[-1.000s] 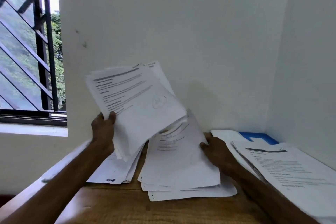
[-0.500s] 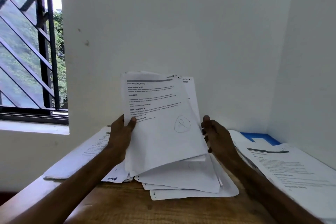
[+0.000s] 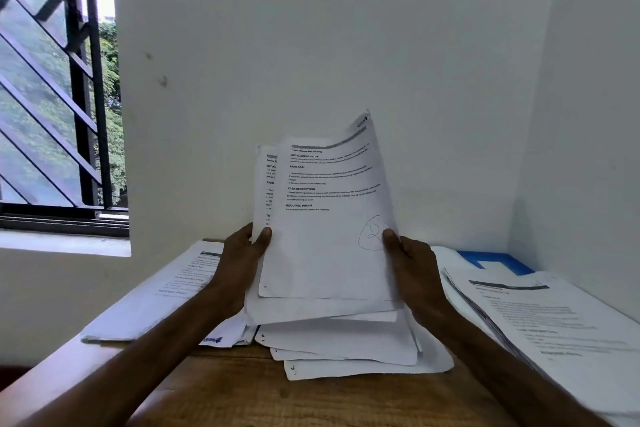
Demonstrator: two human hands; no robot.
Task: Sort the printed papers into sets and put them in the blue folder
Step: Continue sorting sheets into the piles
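Note:
I hold a sheaf of printed papers [image 3: 325, 246] upright over the table's middle. My left hand [image 3: 242, 260] pinches its left edge and my right hand [image 3: 412, 263] grips its right edge. The front sheet carries a circled handwritten "2" near my right thumb. A second sheet sticks out behind it on the left. Under the sheaf lies a loose pile of papers [image 3: 349, 354], fanned out. The blue folder [image 3: 498, 262] lies at the back right, mostly covered by printed sheets.
A wooden table [image 3: 242, 388] stands in a white corner. A paper stack [image 3: 159, 298] lies at the left, overhanging the table's edge. Another paper stack [image 3: 550, 326] lies along the right wall. A barred window [image 3: 55, 107] is at the left.
The sheaf swung from the left to the middle and now stands upright. My right hand left the pile on the table and took hold of the sheaf's right edge.

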